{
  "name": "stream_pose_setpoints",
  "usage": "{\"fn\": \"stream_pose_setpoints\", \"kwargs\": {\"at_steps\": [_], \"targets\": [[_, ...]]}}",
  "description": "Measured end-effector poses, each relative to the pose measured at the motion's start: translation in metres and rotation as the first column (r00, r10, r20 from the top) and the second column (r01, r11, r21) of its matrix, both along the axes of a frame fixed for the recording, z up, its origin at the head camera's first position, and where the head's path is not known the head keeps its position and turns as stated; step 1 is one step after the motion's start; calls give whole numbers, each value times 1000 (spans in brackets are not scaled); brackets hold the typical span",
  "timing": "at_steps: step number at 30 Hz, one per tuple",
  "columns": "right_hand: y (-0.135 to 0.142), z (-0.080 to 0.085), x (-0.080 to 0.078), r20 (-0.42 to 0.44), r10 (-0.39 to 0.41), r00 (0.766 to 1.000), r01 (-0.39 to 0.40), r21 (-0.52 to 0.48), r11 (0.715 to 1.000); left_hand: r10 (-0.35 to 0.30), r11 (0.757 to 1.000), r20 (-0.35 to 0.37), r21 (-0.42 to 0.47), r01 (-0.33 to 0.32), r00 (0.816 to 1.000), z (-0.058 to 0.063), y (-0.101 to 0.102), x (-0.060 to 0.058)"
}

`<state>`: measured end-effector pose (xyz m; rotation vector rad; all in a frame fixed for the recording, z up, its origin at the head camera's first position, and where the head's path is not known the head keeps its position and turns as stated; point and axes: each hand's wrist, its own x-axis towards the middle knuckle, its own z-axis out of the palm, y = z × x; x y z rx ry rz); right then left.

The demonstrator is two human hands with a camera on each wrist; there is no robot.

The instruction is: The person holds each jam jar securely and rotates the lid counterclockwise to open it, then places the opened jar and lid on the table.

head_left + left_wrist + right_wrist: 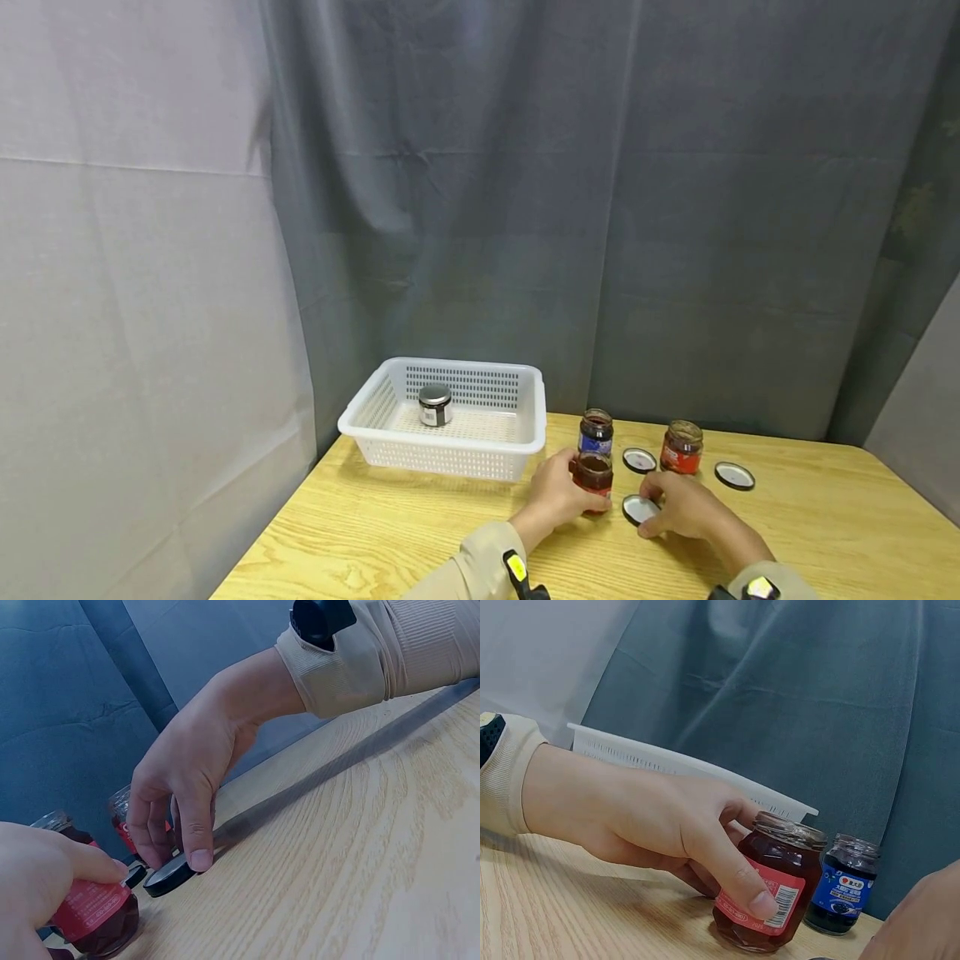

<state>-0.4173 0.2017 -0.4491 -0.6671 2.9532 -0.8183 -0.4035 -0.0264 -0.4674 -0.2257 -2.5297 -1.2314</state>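
My left hand (558, 493) grips an open glass jam jar with a red label (776, 889) that stands on the table. To its right, my right hand (681, 505) pinches a round metal lid (640, 509) by the rim; in the left wrist view the lid (169, 876) is slightly tilted at the table surface, its pale inside facing up. Just behind the gripped jar stands an open jar with a blue label (843, 886). Another open red-labelled jar (682, 448) is farther right, beyond my right hand.
Two more lids lie on the wooden table, one (639, 460) between the back jars and one (734, 476) at the right. A white perforated basket (450, 454) stands at the left, holding a closed dark jar (435, 406). Grey curtains (480, 208) hang behind.
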Motion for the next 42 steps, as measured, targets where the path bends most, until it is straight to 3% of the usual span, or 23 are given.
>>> {"fn": "stream_pose_setpoints", "kwargs": {"at_steps": [16, 25, 29, 34, 37, 42], "targets": [[0, 8, 1, 44, -10, 999, 11, -6, 1000, 4, 1000, 16, 14, -4, 1000, 3, 2, 2], [0, 12, 2, 59, -11, 998, 12, -17, 1000, -54, 998, -6, 33, 54, 999, 14, 8, 8], [1, 14, 3, 44, 1, 999, 0, -23, 1000, -92, 993, -65, -78, 87, 994, 21, 13, 14], [4, 16, 2, -4, 35, 999, -35, -27, 999, -164, 965, -136, -229, 130, 977, 27, 19, 22], [5, 16, 1, -30, 54, 998, -54, -29, 998, -204, 949, -155, -273, 157, 966, 28, 21, 26], [5, 19, 2, -48, 44, 998, -46, -40, 998, -238, 923, -225, -356, 148, 945, 33, 25, 31]]}}
